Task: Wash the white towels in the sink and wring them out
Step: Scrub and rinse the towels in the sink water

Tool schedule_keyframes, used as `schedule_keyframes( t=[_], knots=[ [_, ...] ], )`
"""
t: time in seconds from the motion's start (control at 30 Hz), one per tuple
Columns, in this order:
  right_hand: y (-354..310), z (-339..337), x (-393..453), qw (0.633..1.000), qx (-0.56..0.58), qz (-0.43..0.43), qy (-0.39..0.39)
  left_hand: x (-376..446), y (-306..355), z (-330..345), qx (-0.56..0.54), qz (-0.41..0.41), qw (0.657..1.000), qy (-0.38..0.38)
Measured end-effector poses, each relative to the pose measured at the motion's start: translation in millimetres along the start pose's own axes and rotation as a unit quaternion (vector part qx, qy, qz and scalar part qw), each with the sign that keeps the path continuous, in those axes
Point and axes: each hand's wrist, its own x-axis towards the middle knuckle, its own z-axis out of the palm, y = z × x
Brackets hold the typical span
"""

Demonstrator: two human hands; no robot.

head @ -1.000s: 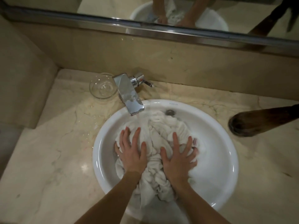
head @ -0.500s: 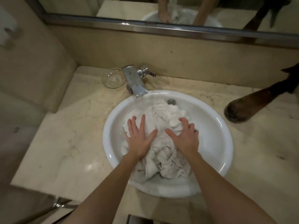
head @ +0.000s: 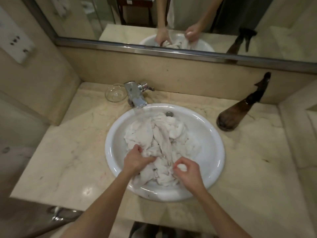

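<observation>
A heap of wet white towels [head: 161, 138] fills the round white sink [head: 212, 152] set in a marble counter. My left hand [head: 137, 160] is closed on a fold of towel at the heap's near left side. At the near right, my right hand [head: 187, 170] is clenched around a bunched piece of towel, a white wad showing between its fingers. A chrome faucet [head: 135, 95] juts over the sink's far left rim, with water running from it onto the towels.
A clear glass bowl [head: 115, 93] sits left of the faucet. A dark brown spray bottle [head: 240, 112] leans on the counter at the right. A mirror [head: 171, 23] runs along the back wall. The marble counter [head: 68, 152] extends to the left.
Both hands were pressing flat on the towels with fingers spread; now they have slid toward me and closed into grips on the cloth. The camera has pulled back.
</observation>
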Motion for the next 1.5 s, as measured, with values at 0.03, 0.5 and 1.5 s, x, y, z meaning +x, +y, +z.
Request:
schedule_keyframes(
  t=[0.03,0.5,1.5],
  knots=[
    [1.3,-11.9,1.3,0.999,-0.005,0.016,0.037,5.5,0.9,-6.6,0.004,0.003,1.000,-0.012],
    [-6.0,41.6,109.3,0.951,-0.241,0.192,-0.031,58.4,6.0,7.3,-0.228,-0.051,0.964,0.130],
    [-56.4,50.6,69.0,0.980,0.154,-0.099,0.076,-24.6,19.6,-62.2,-0.463,0.058,0.878,0.110]
  ],
)
